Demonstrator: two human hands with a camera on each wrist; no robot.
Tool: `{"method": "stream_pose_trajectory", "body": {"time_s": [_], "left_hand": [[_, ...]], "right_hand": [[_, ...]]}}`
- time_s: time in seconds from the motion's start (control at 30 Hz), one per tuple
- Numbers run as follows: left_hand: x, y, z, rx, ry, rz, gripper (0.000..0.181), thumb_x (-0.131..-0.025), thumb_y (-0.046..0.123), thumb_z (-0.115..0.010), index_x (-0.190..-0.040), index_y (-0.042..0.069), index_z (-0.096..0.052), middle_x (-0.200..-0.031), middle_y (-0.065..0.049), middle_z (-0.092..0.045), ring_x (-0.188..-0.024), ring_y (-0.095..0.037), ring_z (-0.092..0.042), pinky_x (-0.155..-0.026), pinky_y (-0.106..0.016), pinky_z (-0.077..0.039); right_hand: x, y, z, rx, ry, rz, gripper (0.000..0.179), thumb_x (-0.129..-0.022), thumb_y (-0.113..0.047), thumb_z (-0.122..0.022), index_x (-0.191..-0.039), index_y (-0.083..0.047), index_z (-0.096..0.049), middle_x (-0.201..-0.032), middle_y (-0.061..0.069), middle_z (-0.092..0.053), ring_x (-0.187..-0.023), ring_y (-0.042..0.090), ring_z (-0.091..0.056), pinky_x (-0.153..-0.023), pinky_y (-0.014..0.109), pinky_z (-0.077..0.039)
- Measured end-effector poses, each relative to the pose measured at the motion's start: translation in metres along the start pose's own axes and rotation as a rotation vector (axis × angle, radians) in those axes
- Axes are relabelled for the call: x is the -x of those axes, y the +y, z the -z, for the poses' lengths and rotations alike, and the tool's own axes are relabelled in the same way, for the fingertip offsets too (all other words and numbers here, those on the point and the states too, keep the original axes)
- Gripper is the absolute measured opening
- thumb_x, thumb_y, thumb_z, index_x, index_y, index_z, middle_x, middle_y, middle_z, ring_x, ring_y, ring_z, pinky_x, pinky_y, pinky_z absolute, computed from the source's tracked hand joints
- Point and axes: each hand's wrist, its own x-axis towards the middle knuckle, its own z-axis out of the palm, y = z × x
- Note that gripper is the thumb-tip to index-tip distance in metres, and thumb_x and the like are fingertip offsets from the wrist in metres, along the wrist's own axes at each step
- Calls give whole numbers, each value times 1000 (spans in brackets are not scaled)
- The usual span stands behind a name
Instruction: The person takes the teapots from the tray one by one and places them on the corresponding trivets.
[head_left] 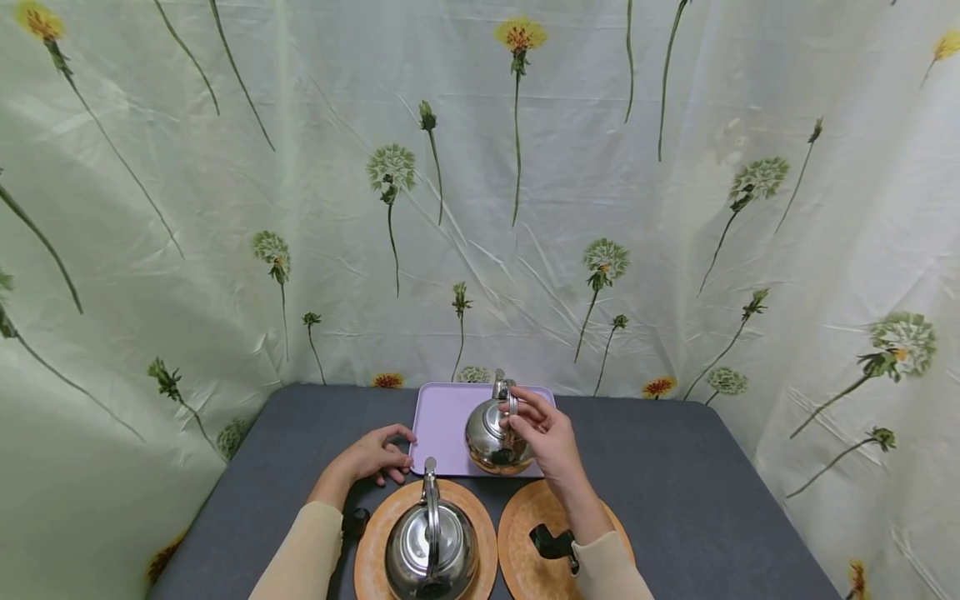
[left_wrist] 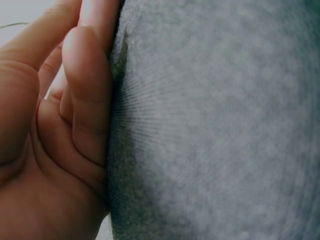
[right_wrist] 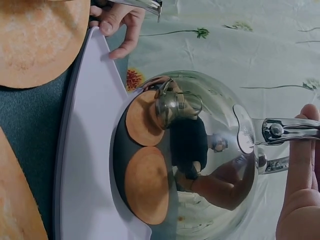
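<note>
A shiny metal kettle (head_left: 487, 446) is over the lilac tray (head_left: 438, 429); whether its base touches the tray I cannot tell. My right hand (head_left: 551, 437) holds it by its upright handle, and the right wrist view shows fingers under the handle's metal bracket (right_wrist: 287, 131). At the tray's left edge, my left hand (head_left: 378, 454) rests with its fingertips against the rim, the fingers loosely bent. Closer to me, a second metal kettle (head_left: 427, 546) stands on the left round cork-coloured mat (head_left: 371, 542), its handle upright.
Beside that mat lies another round mat (head_left: 521, 517), partly under my right forearm. Dark grey cloth (head_left: 675, 500) covers the table. A curtain printed with dandelions (head_left: 480, 208) hangs behind the table and along its sides.
</note>
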Motion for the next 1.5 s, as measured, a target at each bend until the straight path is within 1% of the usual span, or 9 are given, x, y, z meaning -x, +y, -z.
{"method": "stream_pose_trajectory", "body": {"time_s": [0.1, 0.2, 0.43, 0.53, 0.6, 0.83, 1.2, 1.33, 1.5], "left_hand": [[-1, 0, 0, 0, -2, -4, 40, -97, 16, -76, -133, 8, -59, -84, -3, -77, -65, -12, -74, -50, -25, -51], [-1, 0, 1, 2, -4, -4, 40, -98, 16, -76, -133, 8, -59, -84, -3, -77, -65, -12, -74, -50, -25, -51], [0, 0, 1, -6, -8, 1, 41, -98, 17, -76, -134, 8, -59, -86, -4, -78, -66, -12, -75, -50, -25, -52], [1, 0, 1, -10, -7, -9, 41, -98, 17, -77, -134, 8, -59, -85, -4, -78, -66, -13, -75, -50, -26, -52], [1, 0, 1, -10, -4, -11, 42, -97, 17, -77, -134, 7, -59, -85, -4, -77, -66, -13, -75, -50, -26, -52], [0, -1, 2, -6, -13, -5, 41, -97, 18, -77, -133, 8, -59, -86, -4, -78, -67, -13, -75, -51, -25, -52], [-1, -1, 1, -4, -5, 2, 42, -98, 18, -77, -134, 8, -59, -85, -3, -78, -67, -13, -75, -50, -26, -52], [-1, -2, 0, -11, -4, -1, 42, -97, 17, -77, -134, 7, -59, -85, -3, -78, -67, -13, -75, -51, -26, -52], [-1, -2, 0, -20, 0, -1, 42, -97, 18, -77, -134, 8, -59, -85, -3, -78, -67, -13, -75, -51, -26, -52]], "right_hand": [[2, 0, 3, 24, -14, 9, 47, -101, 0, -67, -147, -1, -59, -122, 24, -76, -90, 8, -76, -90, 22, -59], [4, -2, 5, 30, -20, 14, 47, -101, -1, -68, -147, 0, -58, -122, 24, -76, -90, 7, -76, -91, 22, -60], [11, -9, 10, 35, -40, 14, 47, -102, -3, -68, -147, 1, -58, -119, 9, -80, -91, 7, -77, -94, 23, -59], [14, -11, 12, 38, -53, 7, 47, -102, -4, -68, -147, 0, -58, -120, 6, -80, -92, 7, -77, -96, 23, -58], [15, -12, 13, 46, -61, 8, 48, -102, -5, -69, -148, 0, -57, -122, 9, -80, -93, 7, -77, -97, 22, -58], [20, -12, 17, 66, -69, 11, 48, -102, -5, -68, -148, 0, -56, -129, 27, -73, -93, 7, -78, -97, 22, -57], [31, -14, 24, 75, -58, 18, 48, -102, -4, -68, -148, 2, -56, -131, 34, -69, -93, 8, -78, -95, 22, -58], [35, -16, 28, 78, -35, 12, 48, -101, -3, -69, -147, 3, -56, -128, 27, -73, -92, 7, -78, -94, 22, -59], [40, -19, 34, 71, -23, 14, 49, -101, -4, -69, -147, 4, -55, -120, 5, -81, -92, 7, -78, -94, 22, -59]]}}
